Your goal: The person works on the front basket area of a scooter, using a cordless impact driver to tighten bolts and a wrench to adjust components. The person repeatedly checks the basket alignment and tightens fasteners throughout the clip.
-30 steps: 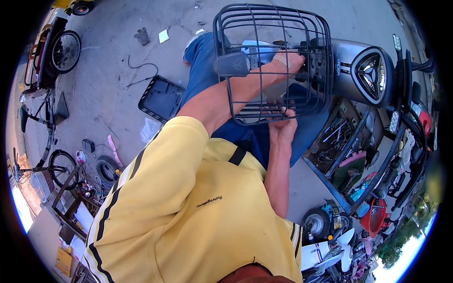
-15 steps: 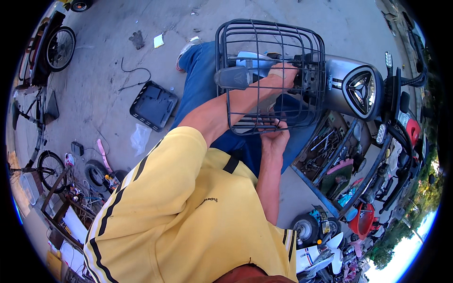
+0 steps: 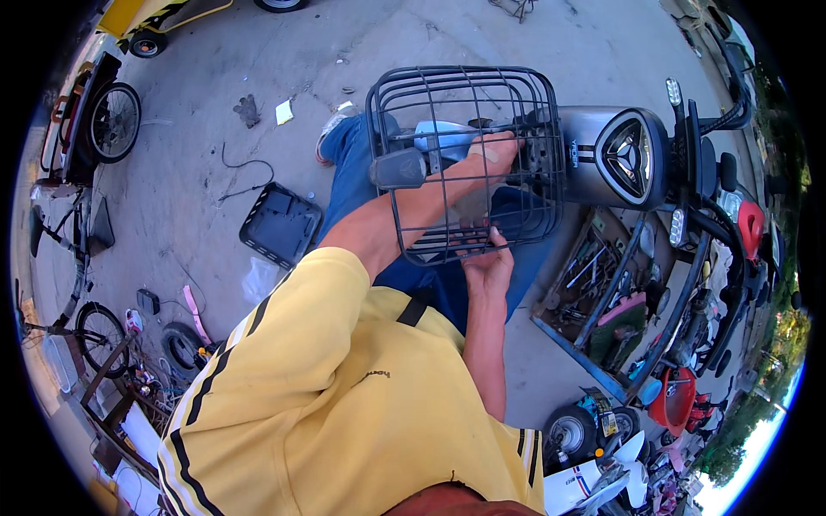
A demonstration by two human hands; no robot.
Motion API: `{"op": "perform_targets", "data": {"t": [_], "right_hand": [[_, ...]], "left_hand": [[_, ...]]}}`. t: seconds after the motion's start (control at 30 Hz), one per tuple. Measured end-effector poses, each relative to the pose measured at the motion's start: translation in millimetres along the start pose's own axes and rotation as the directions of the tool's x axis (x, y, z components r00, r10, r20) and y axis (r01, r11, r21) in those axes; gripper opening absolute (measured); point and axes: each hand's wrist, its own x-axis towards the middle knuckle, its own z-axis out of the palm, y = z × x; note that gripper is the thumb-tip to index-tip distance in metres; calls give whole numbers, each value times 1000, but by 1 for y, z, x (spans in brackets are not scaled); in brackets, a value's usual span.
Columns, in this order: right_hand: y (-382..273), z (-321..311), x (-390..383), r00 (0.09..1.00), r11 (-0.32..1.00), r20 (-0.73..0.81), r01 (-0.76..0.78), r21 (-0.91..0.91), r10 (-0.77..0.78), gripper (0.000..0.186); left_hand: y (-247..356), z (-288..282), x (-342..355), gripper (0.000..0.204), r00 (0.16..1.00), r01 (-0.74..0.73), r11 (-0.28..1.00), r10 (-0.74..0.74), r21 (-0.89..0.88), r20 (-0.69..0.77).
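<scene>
A black wire basket (image 3: 469,74) sits at the front of a grey electric scooter (image 3: 594,138), its base against the scooter's body. My left arm reaches into the basket, and my left hand (image 3: 496,151) is closed by the mounting bracket (image 3: 540,155). What its fingertips grip is hidden behind the wires. At the near side of the basket, my right hand (image 3: 487,265) is closed around the wires, thumb up. A dark rounded mirror-like piece (image 3: 401,168) shows at the basket's left side. Behind the wires is a light blue piece (image 3: 443,139).
A black plastic tray (image 3: 280,224) lies on the ground to the left, near a clear plastic bag (image 3: 260,279). To the right stands an open toolbox (image 3: 564,331) with wrenches. Beyond it is a red basin (image 3: 673,402). Bicycles and a tire (image 3: 182,348) are at far left.
The view has shifted, so the basket and scooter appear a little further left and lower. Both hands keep their places at the basket, with the right fingers slightly moved on the wires.
</scene>
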Motion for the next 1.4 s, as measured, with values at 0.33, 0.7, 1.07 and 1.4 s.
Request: {"op": "perform_targets", "data": {"t": [0.33,0.7,1.07,1.4], "right_hand": [[4,-17,-1,1000,996,-30,9,87,-6,34],[-4,28,-73,999,886,-13,21,-463,-30,20],[-10,63,-64,980,969,200,63,-240,-14,56],[12,62,17,959,956,61,280,-89,-275,53]], "left_hand": [[-1,0,21,22,998,20,996,-26,88,61],[5,3,18,18,999,50,991,-50,124,-3],[0,7,22,18,999,26,998,-24,61,-40],[3,-13,37,19,982,178,977,-183,113,35]]}}
